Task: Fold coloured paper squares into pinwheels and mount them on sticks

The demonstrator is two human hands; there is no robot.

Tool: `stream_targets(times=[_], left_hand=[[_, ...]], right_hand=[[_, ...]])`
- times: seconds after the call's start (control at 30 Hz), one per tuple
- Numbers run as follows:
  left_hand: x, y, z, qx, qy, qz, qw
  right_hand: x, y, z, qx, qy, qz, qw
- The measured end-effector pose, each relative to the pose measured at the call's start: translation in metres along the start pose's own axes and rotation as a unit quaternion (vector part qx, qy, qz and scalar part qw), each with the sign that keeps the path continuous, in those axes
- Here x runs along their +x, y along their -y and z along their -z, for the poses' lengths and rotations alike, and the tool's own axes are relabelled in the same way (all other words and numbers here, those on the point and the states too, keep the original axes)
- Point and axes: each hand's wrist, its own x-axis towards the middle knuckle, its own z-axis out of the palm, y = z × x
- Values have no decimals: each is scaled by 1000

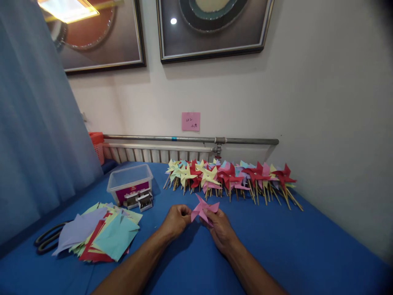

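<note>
A pink paper pinwheel is pinched at its centre by my right hand, with the thumb on its front. Its blades are folded in and point outward; no stick shows on it. Just left of it, my left hand is closed, thumb and forefinger curled together beside the left blade's tip. Whether those fingers grip the blade or something small is hidden. Behind both hands lie many finished pinwheels on wooden sticks, in red, pink, yellow and blue.
At left, coloured paper sheets lie piled over black-handled scissors. Small open boxes of metal bits stand before a clear plastic tub. The blue-covered table meets the wall, where a metal pipe runs.
</note>
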Motion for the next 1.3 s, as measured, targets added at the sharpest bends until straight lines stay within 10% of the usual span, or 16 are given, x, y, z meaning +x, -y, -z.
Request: stream_targets(times=[1.3], left_hand=[[2, 13, -7, 42, -9, -29, 999]], right_hand=[[10, -11, 7, 8, -29, 19, 999]])
